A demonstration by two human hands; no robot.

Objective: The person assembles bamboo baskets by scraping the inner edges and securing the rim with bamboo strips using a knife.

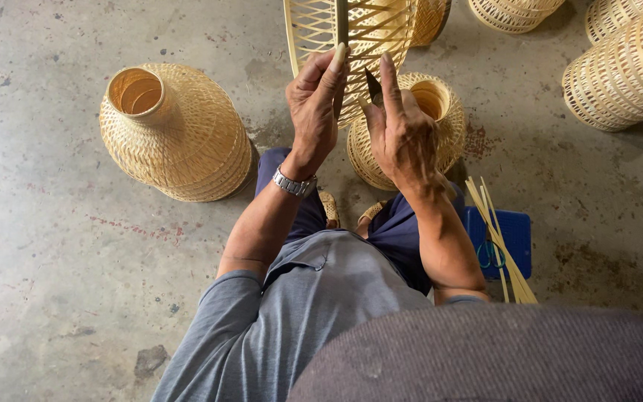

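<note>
Both forearms raised ahead. Left hand (314, 104) pinching a dark strip (341, 22) against the open-weave bamboo frame (351, 37) overhead. Right hand (403, 134) gripping a small dark blade (373, 83), just beside, over a woven basket (440, 112).

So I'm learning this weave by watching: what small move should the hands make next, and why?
Probably ease the dark blade in the right hand along the strip, since the left hand pinches that strip against the open-lattice bamboo frame beside the blade tip.
</note>
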